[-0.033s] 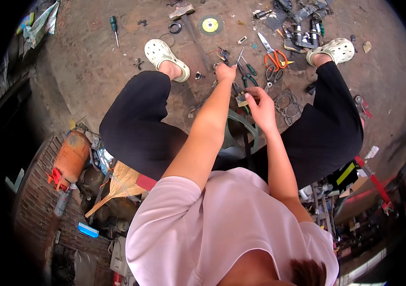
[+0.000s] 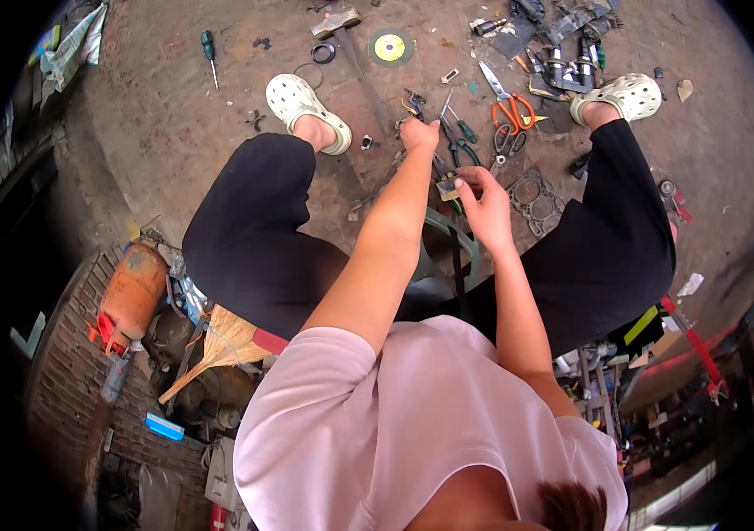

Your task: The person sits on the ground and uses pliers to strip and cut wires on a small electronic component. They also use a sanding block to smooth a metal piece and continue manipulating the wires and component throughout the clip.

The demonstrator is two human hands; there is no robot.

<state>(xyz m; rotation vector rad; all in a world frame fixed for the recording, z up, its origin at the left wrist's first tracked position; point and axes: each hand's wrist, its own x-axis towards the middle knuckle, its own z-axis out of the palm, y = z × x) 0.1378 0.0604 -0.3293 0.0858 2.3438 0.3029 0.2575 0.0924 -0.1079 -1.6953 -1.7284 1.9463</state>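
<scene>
My left hand [image 2: 419, 133] is closed above the floor, thumb against the fingers. What it grips, if anything, is hidden; a thin pointed metal piece [image 2: 445, 104] and a small part with wires [image 2: 413, 102] lie just beyond it. To its right and nearer me, my right hand [image 2: 486, 211] pinches a small dark, block-shaped part [image 2: 448, 188] with a pale yellowish edge. Green-handled pliers [image 2: 463, 152] lie just past the right fingers. A green screwdriver [image 2: 466, 131] is close by them.
Orange-handled scissors [image 2: 511, 111], dark-handled scissors [image 2: 508, 142] and a metal gasket [image 2: 535, 202] lie to the right. Farther off are a hammer [image 2: 338, 25], a grinding disc [image 2: 390, 47] and another screwdriver [image 2: 210, 58]. A straw broom [image 2: 222, 343] and an orange gas cylinder [image 2: 133, 288] are left.
</scene>
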